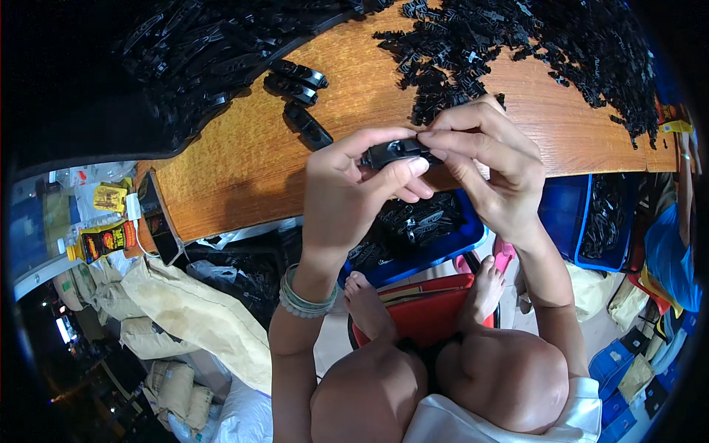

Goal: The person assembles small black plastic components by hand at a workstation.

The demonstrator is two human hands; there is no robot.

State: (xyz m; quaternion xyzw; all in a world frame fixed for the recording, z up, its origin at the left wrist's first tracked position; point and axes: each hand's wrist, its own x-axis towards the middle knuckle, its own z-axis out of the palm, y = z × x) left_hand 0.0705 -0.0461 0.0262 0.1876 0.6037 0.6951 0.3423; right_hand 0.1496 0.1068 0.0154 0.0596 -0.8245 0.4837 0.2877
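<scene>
Over the table's near edge, my left hand [354, 173] is closed around a black oblong plastic part [399, 151], thumb along its near side. My right hand [487, 151] pinches at that part's right end, its fingertips pressed together; whatever small piece lies between them is hidden. Beyond my left hand, three similar black plastic housings [308, 125] rest on the wooden table [244, 162]. A spread heap of small black clips [473, 59] covers the table's far right.
A dark container heaped with long black parts [199, 55] stands at the far left. Below the table edge are a blue bin [473, 240] of black parts and another blue bin [583, 244] at right. Sacks [199, 306] lie at left. Another person's blue clothing [672, 251] shows at the right rim.
</scene>
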